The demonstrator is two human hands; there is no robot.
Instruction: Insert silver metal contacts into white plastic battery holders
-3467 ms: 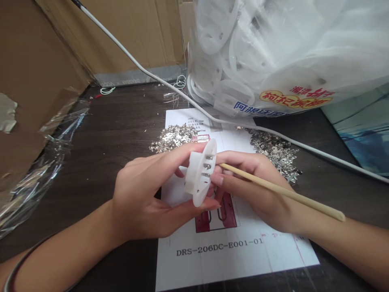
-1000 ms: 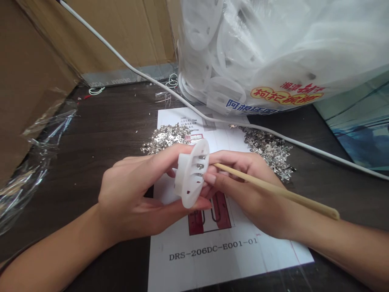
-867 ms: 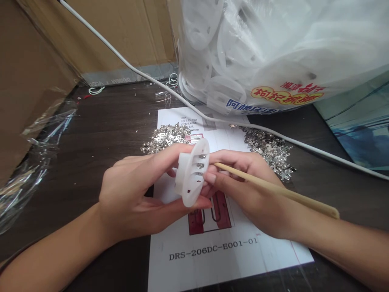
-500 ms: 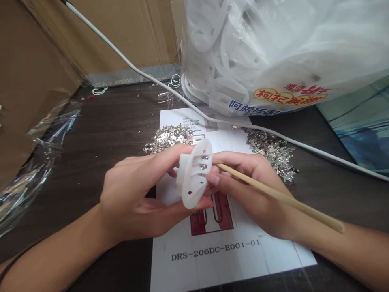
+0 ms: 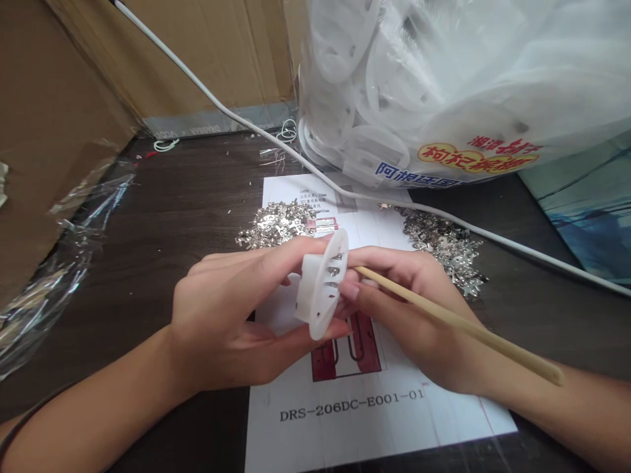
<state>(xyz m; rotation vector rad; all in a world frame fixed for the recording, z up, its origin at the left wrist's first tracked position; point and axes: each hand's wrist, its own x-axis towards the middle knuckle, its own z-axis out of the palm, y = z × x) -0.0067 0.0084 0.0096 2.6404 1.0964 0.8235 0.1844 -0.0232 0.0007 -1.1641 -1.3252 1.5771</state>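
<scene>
Between thumb and fingers, my left hand [image 5: 221, 309] grips a round white plastic part [image 5: 323, 286], which stands on edge with its slotted face toward the right. Small metal pieces show in its slots. My right hand [image 5: 409, 302] is closed around a thin wooden stick [image 5: 458, 320], its thumb and fingertips at the slotted face. The stick's tip end is near the part, and its blunt end lies over my right wrist. Whatever else the right fingertips pinch is hidden.
Beneath the hands lies a printed sheet [image 5: 340, 440]. Metal clips are heaped at left [image 5: 279, 223] and right [image 5: 448, 249]. A white cable [image 5: 217, 102] crosses behind, before a clear bag of white parts [image 5: 444, 85]. Cardboard [image 5: 197, 59] and crumpled plastic [image 5: 69, 263] are at left.
The white part has turned slightly, its face now more edge-on. Both hands, along with the whole scene, sit slightly farther right in view. Both grips are unchanged.
</scene>
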